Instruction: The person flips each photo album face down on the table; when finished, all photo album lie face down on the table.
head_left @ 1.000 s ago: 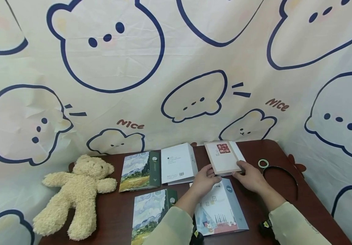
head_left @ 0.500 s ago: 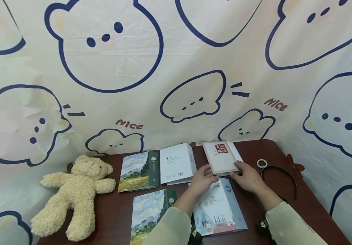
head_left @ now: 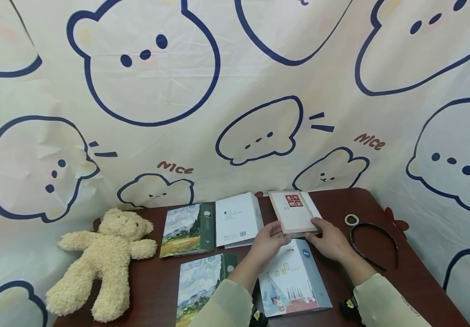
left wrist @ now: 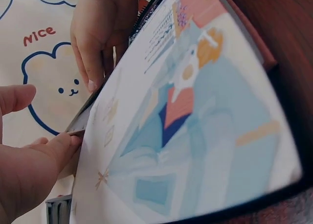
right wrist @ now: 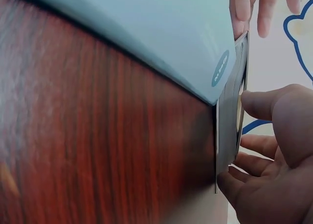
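A cream book (head_left: 296,214) with a red square of characters on its cover lies at the table's back, over a white page or cover showing along its right side. My left hand (head_left: 268,243) pinches its near left corner, the other fingers loosely extended. At the near right corner, my right hand (head_left: 330,240) grips it; in the right wrist view the thumb (right wrist: 264,104) lies on the cover and fingers curl round the edge. Just in front lies a pale blue illustrated book (head_left: 288,281), which fills much of the left wrist view (left wrist: 195,136).
Left of the hands lie a white book (head_left: 236,218) and two green-spined painted-landscape books (head_left: 183,227), one nearer (head_left: 198,286). A plush bear (head_left: 106,259) lies at the left. A tape roll (head_left: 351,220) and black headband (head_left: 392,240) lie right. A printed cloth (head_left: 251,81) hangs behind.
The cream book has shifted slightly left, with both hands staying at its near corners. The head view has moved a little; the other books have stayed put.
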The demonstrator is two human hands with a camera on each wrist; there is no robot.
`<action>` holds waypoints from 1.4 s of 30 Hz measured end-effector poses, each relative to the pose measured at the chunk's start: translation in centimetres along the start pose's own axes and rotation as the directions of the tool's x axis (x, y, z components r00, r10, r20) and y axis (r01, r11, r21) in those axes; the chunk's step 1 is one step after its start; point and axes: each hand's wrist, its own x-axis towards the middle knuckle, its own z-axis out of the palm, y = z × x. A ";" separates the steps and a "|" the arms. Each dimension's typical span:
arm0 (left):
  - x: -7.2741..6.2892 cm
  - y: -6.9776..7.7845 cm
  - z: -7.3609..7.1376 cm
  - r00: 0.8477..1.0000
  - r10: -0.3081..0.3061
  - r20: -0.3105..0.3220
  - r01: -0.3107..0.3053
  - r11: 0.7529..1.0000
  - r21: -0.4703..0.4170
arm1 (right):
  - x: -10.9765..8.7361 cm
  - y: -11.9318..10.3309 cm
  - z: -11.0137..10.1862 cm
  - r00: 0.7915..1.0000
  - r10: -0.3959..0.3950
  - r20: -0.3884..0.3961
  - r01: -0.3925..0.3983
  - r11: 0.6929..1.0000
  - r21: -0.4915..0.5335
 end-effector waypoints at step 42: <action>-2.1 2.1 -2.4 0.995 0.099 -0.014 -0.100 0.992 -0.077 | 0.1 -2.7 0.3 0.990 0.081 0.119 -0.112 0.953 0.283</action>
